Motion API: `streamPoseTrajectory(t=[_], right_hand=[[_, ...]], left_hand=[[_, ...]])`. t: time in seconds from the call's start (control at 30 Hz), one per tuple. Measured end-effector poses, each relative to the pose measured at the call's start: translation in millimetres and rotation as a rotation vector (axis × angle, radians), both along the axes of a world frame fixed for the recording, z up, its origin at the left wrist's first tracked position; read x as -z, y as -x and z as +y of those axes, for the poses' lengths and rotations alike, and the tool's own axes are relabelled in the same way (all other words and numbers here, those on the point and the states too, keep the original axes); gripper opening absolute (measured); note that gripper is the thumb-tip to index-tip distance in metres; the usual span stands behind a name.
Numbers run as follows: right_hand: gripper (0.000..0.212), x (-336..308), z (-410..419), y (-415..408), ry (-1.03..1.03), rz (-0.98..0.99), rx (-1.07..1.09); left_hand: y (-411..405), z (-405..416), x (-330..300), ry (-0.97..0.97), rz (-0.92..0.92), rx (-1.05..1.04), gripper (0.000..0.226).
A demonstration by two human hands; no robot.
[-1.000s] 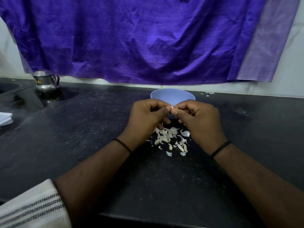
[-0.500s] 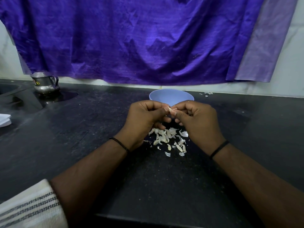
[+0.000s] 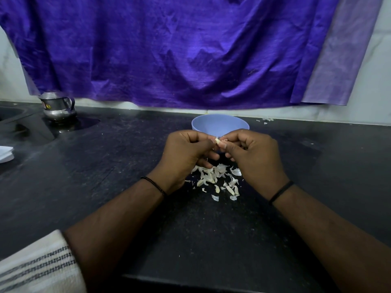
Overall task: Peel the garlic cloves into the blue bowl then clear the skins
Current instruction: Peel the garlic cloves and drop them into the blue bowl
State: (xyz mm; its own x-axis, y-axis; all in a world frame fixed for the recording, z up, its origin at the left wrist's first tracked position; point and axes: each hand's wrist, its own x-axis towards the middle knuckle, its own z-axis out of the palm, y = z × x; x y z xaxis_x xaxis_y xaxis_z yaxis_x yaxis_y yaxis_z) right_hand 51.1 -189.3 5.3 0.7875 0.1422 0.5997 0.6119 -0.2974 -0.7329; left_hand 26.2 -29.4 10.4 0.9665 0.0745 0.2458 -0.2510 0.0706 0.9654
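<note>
Both hands met above the black table (image 3: 105, 187): the left hand (image 3: 184, 153) and right hand (image 3: 254, 155) each pinched one clove (image 3: 218, 141) between curled fingertips, just in front of the blue bowl (image 3: 220, 124). Skins (image 3: 218, 178) lay heaped below them. A steel jug (image 3: 57, 106) stood far left

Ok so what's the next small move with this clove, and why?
Probably keep stripping skin. Both hands, left and right, pinch the garlic clove just in front of the blue bowl, with a flake still attached. Then drop it in; the skins wait below.
</note>
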Motion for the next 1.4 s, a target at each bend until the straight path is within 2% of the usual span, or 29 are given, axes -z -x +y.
streamPoseTrajectory(t=[0.9,1.23,1.4], right_hand=[[0.009,0.1,-1.2,4.2,0.06,-0.047,-0.01],[0.013,1.0,1.8,4.1,0.011,0.006,-0.042],[0.022,0.4,3.8,3.2,-0.006,0.075,-0.069]], left_hand=[[0.2,3.8,-0.2,0.027,0.043,0.017,0.004],[0.5,-0.3,-1.6,0.053,0.052,-0.031,0.002],[-1.8,-1.7,-1.0,0.044,0.05,-0.057,0.002]])
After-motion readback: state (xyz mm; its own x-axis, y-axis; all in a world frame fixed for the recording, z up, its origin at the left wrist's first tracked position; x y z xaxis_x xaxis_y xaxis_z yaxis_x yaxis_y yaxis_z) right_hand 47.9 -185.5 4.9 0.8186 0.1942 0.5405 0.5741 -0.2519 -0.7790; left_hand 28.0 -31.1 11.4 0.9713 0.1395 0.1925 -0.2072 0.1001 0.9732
